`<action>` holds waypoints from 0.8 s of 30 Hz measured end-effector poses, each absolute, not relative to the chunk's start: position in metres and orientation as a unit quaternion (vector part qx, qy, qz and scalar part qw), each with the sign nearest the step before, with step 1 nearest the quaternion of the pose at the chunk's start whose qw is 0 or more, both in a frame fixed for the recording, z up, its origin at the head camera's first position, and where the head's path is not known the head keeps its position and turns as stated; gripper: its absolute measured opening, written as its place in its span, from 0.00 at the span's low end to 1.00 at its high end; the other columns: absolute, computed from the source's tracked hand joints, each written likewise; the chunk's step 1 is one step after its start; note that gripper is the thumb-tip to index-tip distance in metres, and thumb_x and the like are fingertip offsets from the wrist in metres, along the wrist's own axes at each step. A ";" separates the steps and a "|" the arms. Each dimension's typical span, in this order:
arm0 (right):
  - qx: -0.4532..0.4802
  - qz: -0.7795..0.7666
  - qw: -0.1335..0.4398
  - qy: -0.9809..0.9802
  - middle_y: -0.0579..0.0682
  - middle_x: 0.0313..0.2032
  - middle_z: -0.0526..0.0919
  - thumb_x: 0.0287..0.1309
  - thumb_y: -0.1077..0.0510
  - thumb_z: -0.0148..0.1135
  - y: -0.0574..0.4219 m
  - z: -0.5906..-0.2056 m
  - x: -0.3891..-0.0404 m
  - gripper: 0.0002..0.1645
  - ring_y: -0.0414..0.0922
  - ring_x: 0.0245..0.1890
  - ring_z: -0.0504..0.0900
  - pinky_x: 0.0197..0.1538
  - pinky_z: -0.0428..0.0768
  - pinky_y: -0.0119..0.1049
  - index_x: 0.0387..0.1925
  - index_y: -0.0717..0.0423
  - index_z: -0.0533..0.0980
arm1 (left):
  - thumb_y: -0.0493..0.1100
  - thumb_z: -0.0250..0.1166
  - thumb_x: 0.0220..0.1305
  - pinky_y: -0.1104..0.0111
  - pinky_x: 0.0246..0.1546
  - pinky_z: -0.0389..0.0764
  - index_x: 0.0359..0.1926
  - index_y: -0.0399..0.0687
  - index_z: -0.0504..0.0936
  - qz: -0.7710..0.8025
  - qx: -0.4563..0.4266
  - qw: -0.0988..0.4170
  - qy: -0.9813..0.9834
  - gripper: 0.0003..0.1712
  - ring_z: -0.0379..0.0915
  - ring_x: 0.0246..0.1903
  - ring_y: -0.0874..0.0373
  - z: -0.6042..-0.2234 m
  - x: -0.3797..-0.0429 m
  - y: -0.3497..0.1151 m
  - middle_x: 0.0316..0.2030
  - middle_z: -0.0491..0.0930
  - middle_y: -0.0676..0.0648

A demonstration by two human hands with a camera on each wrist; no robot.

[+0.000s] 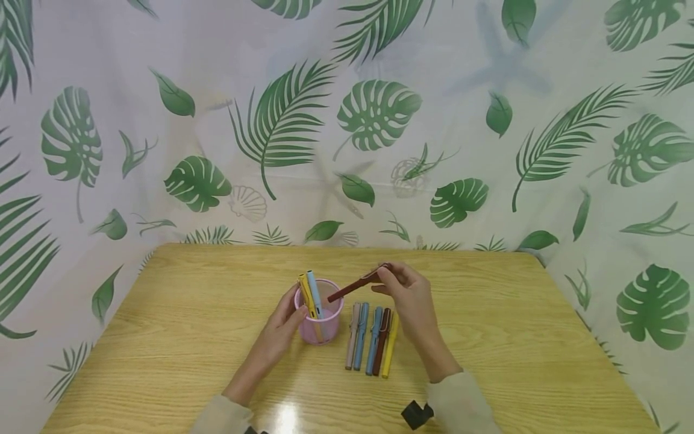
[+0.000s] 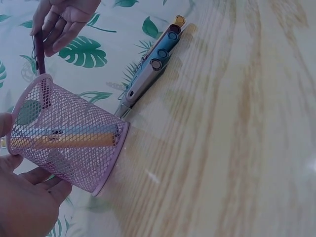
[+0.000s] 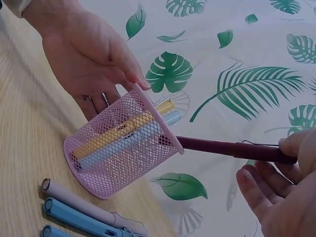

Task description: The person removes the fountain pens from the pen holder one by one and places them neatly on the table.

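Observation:
A pink mesh pen holder (image 1: 320,334) stands on the table, with a yellow pen (image 3: 106,140) and a light blue pen (image 3: 131,143) leaning inside it. My left hand (image 1: 282,325) grips the holder by its left side, thumb near the rim. Between thumb and fingers my right hand (image 1: 409,295) pinches a dark red pen (image 3: 210,147) at its clip end. The pen slants down to the left, and its lower end is just inside the holder's mouth in the right wrist view.
Right of the holder several pens lie side by side: a greyish-pink pen (image 1: 353,337), blue pens (image 1: 361,337), another dark red pen (image 1: 382,343) and a yellow pen (image 1: 390,346). A leaf-print cloth (image 1: 293,217) hangs behind the wooden table (image 1: 206,301).

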State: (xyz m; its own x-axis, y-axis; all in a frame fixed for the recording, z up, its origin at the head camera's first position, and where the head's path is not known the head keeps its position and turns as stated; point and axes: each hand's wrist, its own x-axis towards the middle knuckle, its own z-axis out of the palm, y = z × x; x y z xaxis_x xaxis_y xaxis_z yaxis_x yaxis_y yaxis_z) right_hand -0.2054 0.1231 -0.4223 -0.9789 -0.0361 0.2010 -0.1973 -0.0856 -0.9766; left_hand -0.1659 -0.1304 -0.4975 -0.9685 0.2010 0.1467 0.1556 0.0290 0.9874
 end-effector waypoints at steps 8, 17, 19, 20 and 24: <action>0.061 0.743 0.041 -0.665 0.59 0.43 0.86 0.74 0.61 0.60 0.133 -0.420 -0.206 0.17 0.47 0.40 0.90 0.53 0.87 0.44 0.52 0.74 0.76 | 0.47 0.48 0.84 0.46 0.77 0.48 0.82 0.40 0.45 0.681 0.126 0.019 0.721 0.37 0.42 0.78 0.35 -0.498 -0.166 -0.131 0.80 0.44 0.33; 0.041 0.766 0.055 -0.639 0.53 0.41 0.86 0.77 0.59 0.57 0.155 -0.413 -0.209 0.22 0.46 0.44 0.88 0.55 0.85 0.43 0.56 0.79 0.72 | 0.48 0.47 0.84 0.47 0.77 0.49 0.82 0.40 0.44 0.675 0.125 0.022 0.727 0.37 0.42 0.78 0.35 -0.499 -0.167 -0.132 0.80 0.43 0.34; 0.039 0.769 0.059 -0.635 0.52 0.41 0.86 0.76 0.59 0.58 0.160 -0.412 -0.209 0.21 0.47 0.45 0.88 0.55 0.85 0.42 0.55 0.77 0.73 | 0.48 0.47 0.84 0.47 0.77 0.49 0.82 0.40 0.44 0.674 0.125 0.022 0.728 0.37 0.41 0.78 0.35 -0.498 -0.167 -0.132 0.81 0.43 0.34; 0.038 0.771 0.060 -0.632 0.52 0.42 0.86 0.76 0.59 0.58 0.163 -0.412 -0.209 0.21 0.47 0.46 0.87 0.55 0.85 0.42 0.55 0.76 0.73 | 0.48 0.47 0.84 0.47 0.77 0.49 0.82 0.39 0.44 0.674 0.125 0.021 0.728 0.37 0.41 0.78 0.35 -0.498 -0.167 -0.132 0.80 0.43 0.33; 0.033 0.777 0.063 -0.625 0.52 0.43 0.87 0.75 0.57 0.60 0.175 -0.413 -0.209 0.17 0.47 0.47 0.87 0.55 0.85 0.40 0.52 0.70 0.77 | 0.48 0.47 0.84 0.47 0.77 0.49 0.82 0.39 0.45 0.675 0.127 0.018 0.727 0.37 0.42 0.78 0.35 -0.499 -0.166 -0.132 0.80 0.44 0.33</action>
State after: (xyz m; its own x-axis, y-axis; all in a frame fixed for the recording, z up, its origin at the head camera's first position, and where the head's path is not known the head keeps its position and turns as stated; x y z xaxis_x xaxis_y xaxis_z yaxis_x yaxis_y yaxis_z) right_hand -0.2090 0.1753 -0.4127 -0.9898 0.0575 0.1305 -0.1398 -0.2107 -0.9675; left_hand -0.1662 -0.1316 -0.4988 -0.9669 0.2089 0.1466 0.1617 0.0568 0.9852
